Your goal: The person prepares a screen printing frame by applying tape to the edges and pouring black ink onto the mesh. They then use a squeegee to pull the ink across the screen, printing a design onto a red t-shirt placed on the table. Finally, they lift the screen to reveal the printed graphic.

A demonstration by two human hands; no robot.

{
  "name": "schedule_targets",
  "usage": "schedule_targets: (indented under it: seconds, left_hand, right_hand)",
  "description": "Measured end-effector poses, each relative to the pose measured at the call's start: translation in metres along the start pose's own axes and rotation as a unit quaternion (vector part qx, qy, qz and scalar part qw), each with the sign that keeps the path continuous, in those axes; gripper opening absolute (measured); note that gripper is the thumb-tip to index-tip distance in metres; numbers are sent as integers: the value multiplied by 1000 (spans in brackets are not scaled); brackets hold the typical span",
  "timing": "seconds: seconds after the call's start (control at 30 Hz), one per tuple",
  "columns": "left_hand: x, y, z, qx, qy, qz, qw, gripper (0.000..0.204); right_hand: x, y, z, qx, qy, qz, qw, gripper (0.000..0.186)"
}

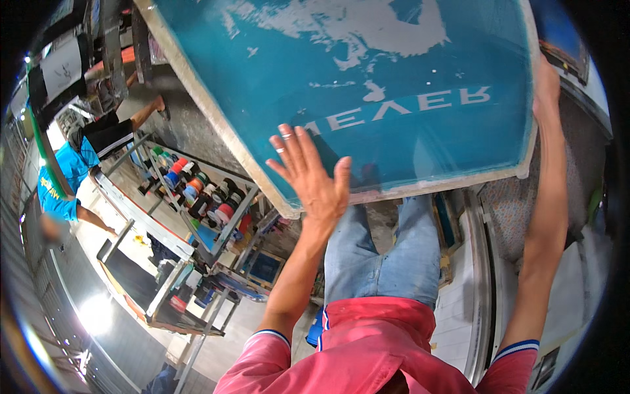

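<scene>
A large silk-screen printing frame (407, 148) fills the upper part of the view. Its mesh is teal, with pale stencil shapes and mirrored lettering, inside a whitish, worn border. My right hand (546, 87) grips the frame's right edge; its fingers are partly hidden there. My left hand (310, 177) is open, fingers spread, in front of the lower left part of the mesh. A ring shows on one finger. Whether that palm touches the mesh, I cannot tell.
To the left, a metal rack (230, 226) holds several coloured ink jars (210, 197). Beyond it, a person in a blue shirt (72, 171) bends beside a long table (141, 223). Another teal screen (264, 268) lies lower down. A patterned surface (518, 210) is at the right.
</scene>
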State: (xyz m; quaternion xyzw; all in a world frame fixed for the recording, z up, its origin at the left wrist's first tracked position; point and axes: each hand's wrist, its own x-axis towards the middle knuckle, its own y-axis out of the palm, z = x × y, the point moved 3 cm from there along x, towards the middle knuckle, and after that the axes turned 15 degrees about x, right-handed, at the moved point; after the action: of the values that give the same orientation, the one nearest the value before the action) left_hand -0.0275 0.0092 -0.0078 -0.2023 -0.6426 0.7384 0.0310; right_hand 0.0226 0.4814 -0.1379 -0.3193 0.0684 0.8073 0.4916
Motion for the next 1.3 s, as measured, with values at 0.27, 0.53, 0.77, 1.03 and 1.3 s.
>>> schedule_targets:
  seconds: [0.27,0.53,0.77,1.03,1.3]
  left_hand:
    - [-1,0,3,-31,4,15,999,91]
    - [-4,1,1,-47,13,19,999,82]
    - [11,-7,-10,-1,32,11,999,71]
    - [0,0,-4,-10,13,2,1000,69]
    - [-2,-1,-4,-13,9,4,1000,70]
  right_hand:
    - [-10,10,3,20,40,-2,999,39]
    - [-4,3,8,36,37,-2,999,38]
    - [-10,7,13,36,43,0,998,38]
    - [-5,7,10,46,30,34,998,37]
    - [3,-1,7,34,32,37,998,33]
